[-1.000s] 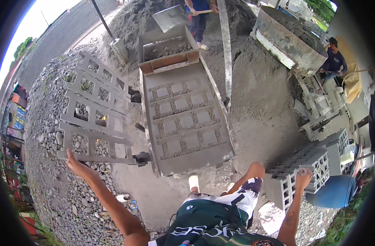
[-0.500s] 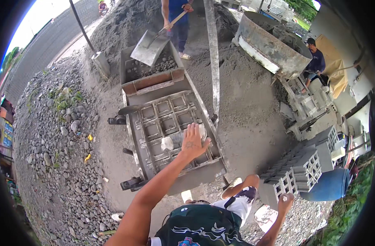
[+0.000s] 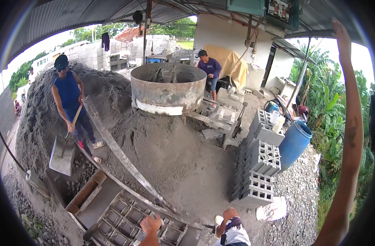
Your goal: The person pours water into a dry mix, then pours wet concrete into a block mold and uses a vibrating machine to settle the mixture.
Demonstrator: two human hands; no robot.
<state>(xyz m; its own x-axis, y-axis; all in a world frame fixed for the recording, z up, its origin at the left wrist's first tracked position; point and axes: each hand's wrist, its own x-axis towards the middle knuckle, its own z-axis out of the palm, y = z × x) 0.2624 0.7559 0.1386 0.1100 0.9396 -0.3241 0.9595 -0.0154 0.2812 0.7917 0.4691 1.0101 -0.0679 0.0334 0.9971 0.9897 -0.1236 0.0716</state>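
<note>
My left hand [image 3: 151,224] is at the bottom, closed over a bar on the metal block mould [image 3: 132,215], a dirty grid of square openings. Pale wrapping shows beside its knuckles; most of the bar is hidden beneath my hand. High at the right edge, my right hand [image 3: 342,37] is raised with its fingers stretched upward and nothing in it. Beyond the mould's left end a person in a blue sleeveless top [image 3: 67,95] holds a shovel [image 3: 63,155], its blade over the steel hopper [image 3: 86,192].
A round mixer [image 3: 167,92] stands behind a grey sand heap [image 3: 126,135], with another person [image 3: 209,67] beside it. A long beam [image 3: 120,151] leans toward the mould. Stacked hollow blocks [image 3: 259,180] and a blue barrel [image 3: 294,143] stand at right.
The view has swung up and to the right. My right hand has risen from low near the blocks to high at the right. My left hand, flat over the bar before, is now curled on it.
</note>
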